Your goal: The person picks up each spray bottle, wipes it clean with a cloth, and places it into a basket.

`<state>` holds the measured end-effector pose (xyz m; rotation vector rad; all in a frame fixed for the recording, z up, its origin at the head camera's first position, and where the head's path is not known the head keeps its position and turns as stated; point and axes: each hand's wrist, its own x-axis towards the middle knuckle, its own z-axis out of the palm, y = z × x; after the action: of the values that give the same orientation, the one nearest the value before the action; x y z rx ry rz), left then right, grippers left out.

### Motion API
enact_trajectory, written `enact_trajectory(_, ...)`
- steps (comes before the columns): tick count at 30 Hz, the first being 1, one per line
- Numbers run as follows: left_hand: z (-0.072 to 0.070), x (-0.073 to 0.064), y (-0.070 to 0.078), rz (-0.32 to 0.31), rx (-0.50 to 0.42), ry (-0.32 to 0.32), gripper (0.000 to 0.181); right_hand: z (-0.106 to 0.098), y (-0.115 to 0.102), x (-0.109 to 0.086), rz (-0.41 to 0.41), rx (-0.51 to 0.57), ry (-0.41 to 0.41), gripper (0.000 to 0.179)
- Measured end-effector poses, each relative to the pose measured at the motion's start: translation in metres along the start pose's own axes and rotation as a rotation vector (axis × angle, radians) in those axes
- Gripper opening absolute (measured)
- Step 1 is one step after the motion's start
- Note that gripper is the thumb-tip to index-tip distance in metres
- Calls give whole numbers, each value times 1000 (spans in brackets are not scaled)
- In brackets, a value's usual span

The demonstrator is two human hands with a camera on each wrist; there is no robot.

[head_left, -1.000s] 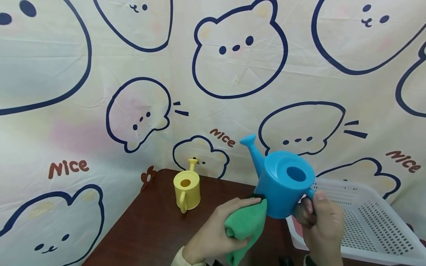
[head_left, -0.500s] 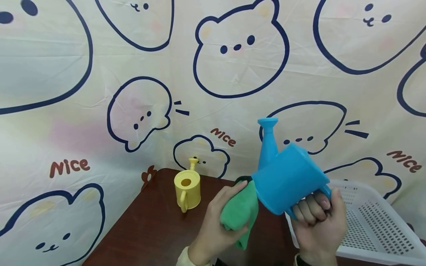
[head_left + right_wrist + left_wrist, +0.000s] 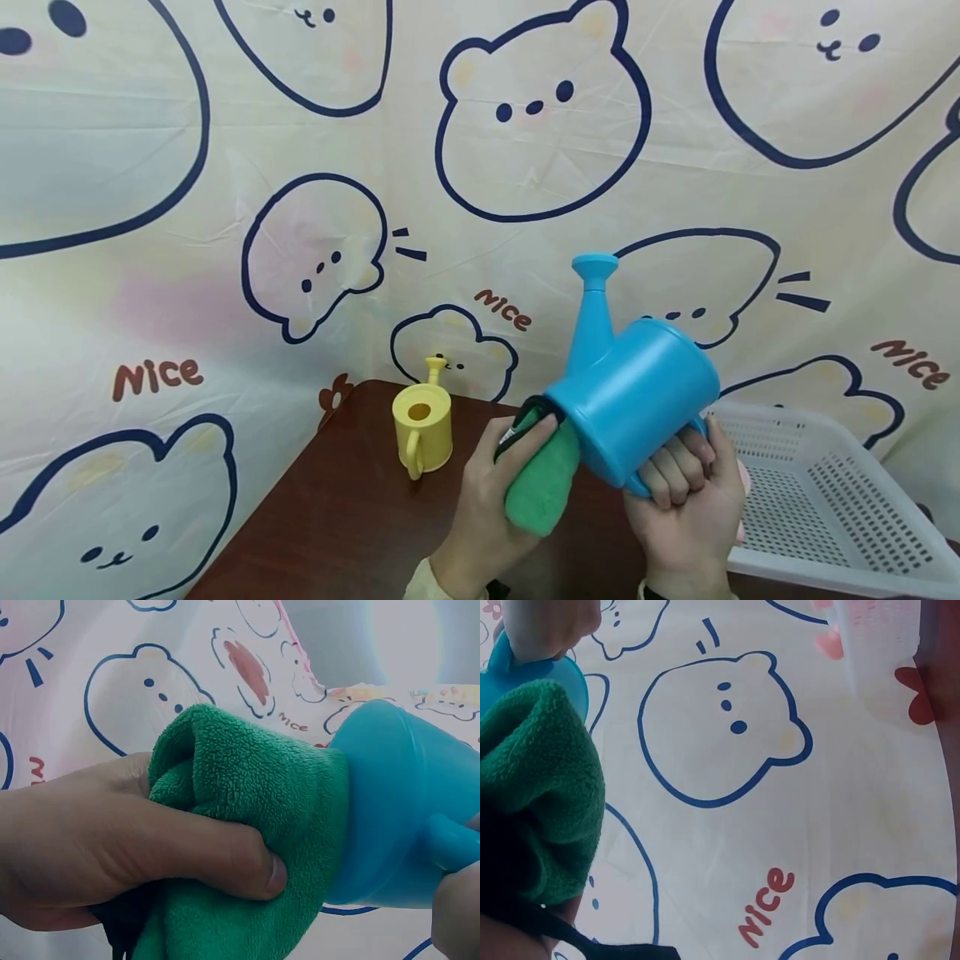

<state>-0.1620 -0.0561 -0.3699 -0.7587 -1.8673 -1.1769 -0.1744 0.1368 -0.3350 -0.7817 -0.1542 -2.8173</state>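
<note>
A blue watering can [image 3: 637, 392] is held up over the table, tipped sideways, its spout pointing upward. My right hand [image 3: 686, 508] grips it by the handle on its lower right. In my left hand [image 3: 483, 500] is a folded green cloth [image 3: 543, 492], pinched between thumb and fingers. The right wrist view shows the cloth [image 3: 255, 772] laid against the round end of the blue can [image 3: 390, 802], the left thumb pressing on its fabric. A black band [image 3: 543, 407] shows by the left fingertips.
A small yellow watering can [image 3: 422, 429] stands upright at the back left of the dark brown table [image 3: 337, 508]. To the right is a white perforated basket [image 3: 847, 575], with something pink partly hidden behind my right hand. A cartoon-printed cloth [image 3: 525, 267] hangs behind the table.
The blue can has turned from nearly upright, its opening showing, to lying tipped with its spout up. The green cloth has moved onto its lower-left end. The yellow can has not moved.
</note>
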Motion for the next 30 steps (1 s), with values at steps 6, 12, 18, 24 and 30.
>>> enact_trajectory(6,-1,2,-1,-58,16,14,100,-1,0,1,19,56,-6,60)
enact_trajectory(12,0,0,-1,-132,-18,-112,98,-1,3,0,-20,146,15,57)
enact_trajectory(18,2,0,3,-119,-53,-218,96,-1,4,0,-88,174,59,55)
enact_trajectory(24,3,-1,6,-97,-111,-271,85,-3,3,1,-94,156,47,52)
enact_trajectory(30,1,-1,6,-24,-114,-251,87,-5,5,1,-59,86,23,52)
